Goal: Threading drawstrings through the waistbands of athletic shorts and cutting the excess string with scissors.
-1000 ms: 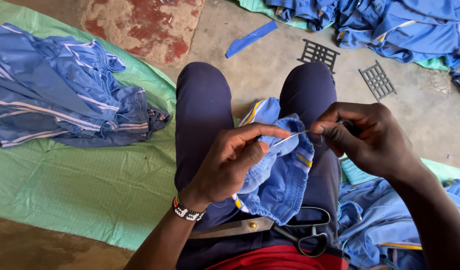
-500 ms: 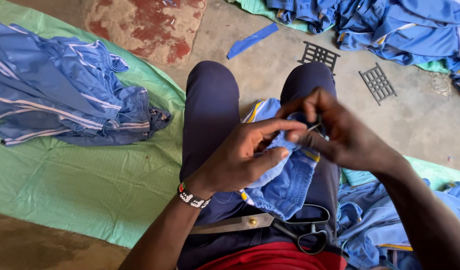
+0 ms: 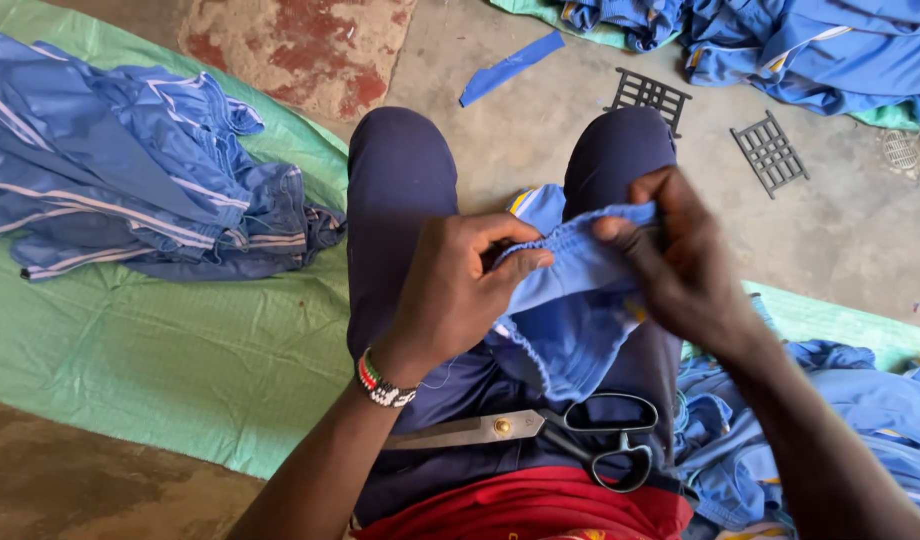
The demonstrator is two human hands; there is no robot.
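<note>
A small blue garment [image 3: 565,300] with an elastic gathered edge lies over my lap. My left hand [image 3: 460,290], with a beaded bracelet at the wrist, pinches the garment's edge between thumb and fingers. My right hand [image 3: 680,260] grips the same edge a little to the right, and the cloth is stretched between the two hands. Any needle or thread is hidden by the fingers. A pair of large scissors [image 3: 550,435] with black handles rests on my lap below the garment, touched by neither hand.
A pile of blue striped garments [image 3: 140,190] lies on a green sheet [image 3: 160,350] at left. More blue garments [image 3: 810,50] lie at top right and at lower right [image 3: 860,420]. Two black plastic grids [image 3: 770,150] and a blue fabric strip [image 3: 510,68] lie on the concrete floor.
The hands, first apart with a thread drawn between them, came together. Now both hold the garment's gathered edge, lifted and stretched. The view shifted slightly.
</note>
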